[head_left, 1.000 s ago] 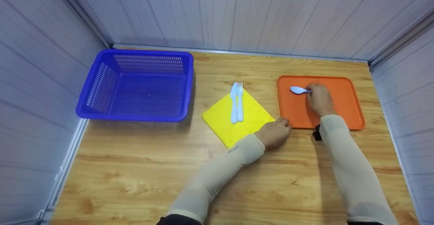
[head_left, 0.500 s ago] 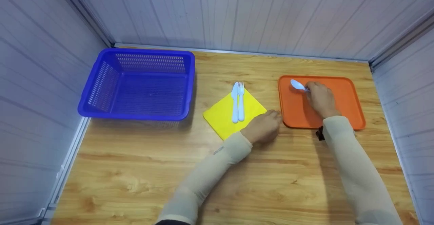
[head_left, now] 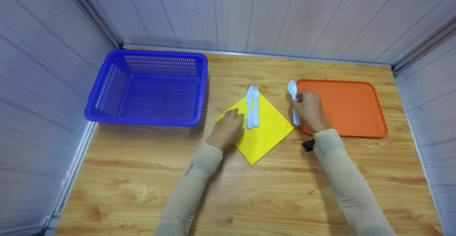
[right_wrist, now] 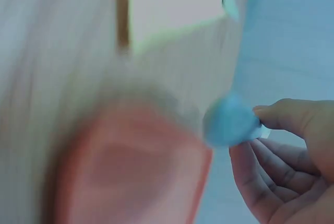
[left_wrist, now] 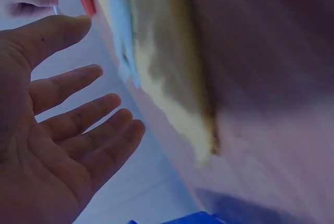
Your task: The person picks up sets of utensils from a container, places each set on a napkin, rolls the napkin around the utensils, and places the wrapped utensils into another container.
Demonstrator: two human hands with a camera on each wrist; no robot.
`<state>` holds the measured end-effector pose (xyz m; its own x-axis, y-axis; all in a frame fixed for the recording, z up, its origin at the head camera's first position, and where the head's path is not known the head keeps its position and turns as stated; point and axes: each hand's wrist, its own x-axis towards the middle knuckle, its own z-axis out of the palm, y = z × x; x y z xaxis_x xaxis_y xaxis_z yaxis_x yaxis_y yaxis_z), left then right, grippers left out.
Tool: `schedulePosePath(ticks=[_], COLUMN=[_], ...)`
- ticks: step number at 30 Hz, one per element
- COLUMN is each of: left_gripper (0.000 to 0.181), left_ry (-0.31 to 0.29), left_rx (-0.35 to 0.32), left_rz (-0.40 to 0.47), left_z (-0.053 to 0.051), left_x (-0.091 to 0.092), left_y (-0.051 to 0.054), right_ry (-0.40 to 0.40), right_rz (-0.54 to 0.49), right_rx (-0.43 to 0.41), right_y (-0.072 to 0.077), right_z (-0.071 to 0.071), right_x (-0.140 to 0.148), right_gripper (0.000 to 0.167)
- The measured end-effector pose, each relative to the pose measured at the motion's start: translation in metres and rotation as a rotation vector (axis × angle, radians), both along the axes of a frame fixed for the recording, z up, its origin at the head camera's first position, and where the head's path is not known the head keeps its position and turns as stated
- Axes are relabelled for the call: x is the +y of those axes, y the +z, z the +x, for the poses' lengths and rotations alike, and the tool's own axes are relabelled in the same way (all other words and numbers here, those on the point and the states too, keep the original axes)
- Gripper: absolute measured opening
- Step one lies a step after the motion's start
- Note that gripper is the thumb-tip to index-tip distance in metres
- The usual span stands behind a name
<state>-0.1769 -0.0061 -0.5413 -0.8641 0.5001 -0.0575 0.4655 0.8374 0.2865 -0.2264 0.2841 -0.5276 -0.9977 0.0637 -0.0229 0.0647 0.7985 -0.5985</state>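
Observation:
A light blue plastic spoon point(head_left: 292, 88) stands bowl-up in the head view, pinched between the thumb and fingers of my right hand point(head_left: 310, 109) at the orange tray's left edge. In the right wrist view the spoon point(right_wrist: 229, 121) looks foreshortened and blurred. My left hand point(head_left: 227, 128) holds nothing and hovers at the left side of the yellow napkin point(head_left: 265, 136). Its fingers point(left_wrist: 78, 117) are spread in the left wrist view. On the napkin a light blue knife point(head_left: 249, 109) and a matching fork point(head_left: 255, 109) lie side by side, tips pointing to the back.
The orange tray point(head_left: 351, 109) lies on the wooden table point(head_left: 256, 197) at the right. A blue perforated basket point(head_left: 160, 99) stands at the back left. Pale panel walls point(head_left: 235, 15) enclose the table's back and sides.
My right hand has moved left from over the tray to its edge, and the spoon has swung upright in view. My left hand has left the tray's corner and crossed to the napkin's left side.

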Motion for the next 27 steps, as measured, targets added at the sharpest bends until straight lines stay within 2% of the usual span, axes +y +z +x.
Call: schedulePosePath(ticks=[4, 9, 12, 15, 21, 27], left_gripper=[0.041, 0.037, 0.041, 0.044, 0.046, 0.048], left_ry=[0.034, 0.048, 0.049, 0.051, 0.05, 0.062], left_rx=[-0.093, -0.121, -0.131, -0.142, -0.157, -0.172], left_rz=[-0.03, -0.025, -0.026, -0.028, -0.019, -0.012], left_z=[0.004, 0.007, 0.007, 0.007, 0.007, 0.007], left_x=[-0.009, -0.01, -0.009, -0.008, -0.008, -0.006], left_y=[-0.009, -0.014, -0.014, -0.014, -0.017, -0.018], right_ry=[-0.004, -0.007, -0.016, -0.008, -0.001, 0.002], right_rz=[-0.013, 0.008, -0.002, -0.021, -0.017, -0.021], right_rx=[-0.045, -0.089, -0.117, -0.134, -0.106, -0.091], right_y=[-0.013, -0.024, -0.028, -0.031, -0.036, -0.038], right_z=[-0.003, -0.008, -0.011, -0.012, -0.015, -0.016], right_x=[-0.031, -0.06, -0.072, -0.079, -0.085, -0.088], right_gripper=[0.027, 0.023, 0.022, 0.021, 0.02, 0.027])
